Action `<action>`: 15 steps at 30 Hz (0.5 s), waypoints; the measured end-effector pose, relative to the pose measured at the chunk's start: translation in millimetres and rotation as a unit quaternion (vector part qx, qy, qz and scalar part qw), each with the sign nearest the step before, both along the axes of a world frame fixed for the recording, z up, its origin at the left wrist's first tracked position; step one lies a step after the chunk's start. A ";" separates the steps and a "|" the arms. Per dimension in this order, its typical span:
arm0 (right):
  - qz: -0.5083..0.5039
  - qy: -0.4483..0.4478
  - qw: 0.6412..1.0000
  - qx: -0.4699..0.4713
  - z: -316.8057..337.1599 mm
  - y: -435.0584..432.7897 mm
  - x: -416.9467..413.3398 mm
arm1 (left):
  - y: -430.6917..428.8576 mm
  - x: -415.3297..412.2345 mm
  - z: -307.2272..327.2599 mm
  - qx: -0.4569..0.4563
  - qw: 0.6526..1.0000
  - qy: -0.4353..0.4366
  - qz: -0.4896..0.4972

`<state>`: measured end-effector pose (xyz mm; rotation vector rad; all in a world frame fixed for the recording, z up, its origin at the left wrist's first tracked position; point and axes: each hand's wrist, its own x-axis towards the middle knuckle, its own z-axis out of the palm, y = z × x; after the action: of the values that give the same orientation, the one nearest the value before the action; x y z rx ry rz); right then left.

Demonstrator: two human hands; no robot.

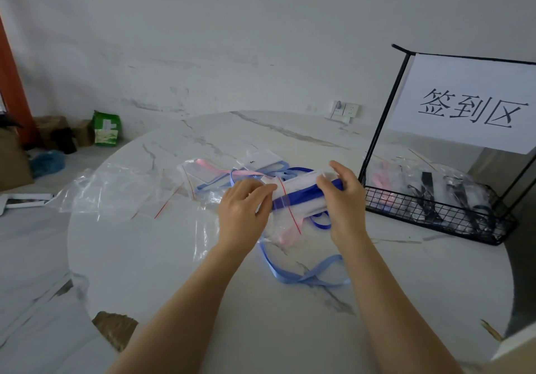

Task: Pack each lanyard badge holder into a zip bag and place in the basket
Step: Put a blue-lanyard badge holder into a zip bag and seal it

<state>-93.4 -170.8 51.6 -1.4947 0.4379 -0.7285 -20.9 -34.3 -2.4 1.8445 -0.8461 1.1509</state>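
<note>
My left hand (242, 208) grips the mouth of a clear zip bag (285, 223) with a red seal line, held just above the table. My right hand (343, 196) holds a badge holder with a dark blue lanyard (298, 192), its left end lying across the bag's mouth. A loop of the dark blue ribbon hangs below my right hand. More badge holders with pink and light blue lanyards (220, 175) lie behind my hands. A light blue ribbon (304, 275) trails on the table in front. The black wire basket (429, 214) at the right holds several packed bags.
Spare clear zip bags (116, 191) lie at the left of the round marble table (174, 272). A white paper sign (470, 104) hangs on the basket's black frame. Boxes and a green packet (106, 128) sit on the floor at the far left.
</note>
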 end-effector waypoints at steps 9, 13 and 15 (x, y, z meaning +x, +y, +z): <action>0.049 -0.026 0.997 -0.058 5.0 -11.9 -4.2 | 1.8 1.3 1.9 -0.034 0.999 0.002 0.026; 0.115 -0.001 0.988 -0.104 4.3 -10.3 -5.3 | -3.8 -4.4 -1.2 -0.036 0.999 -0.038 0.000; 0.108 -0.013 0.986 -0.130 1.3 -4.7 -4.7 | -9.5 -9.2 -3.6 -0.025 0.998 -0.048 -0.023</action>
<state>-98.2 -175.5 52.9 -1.7434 0.1606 -0.6493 -30.1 -43.8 -5.9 1.7331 -0.9015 1.2289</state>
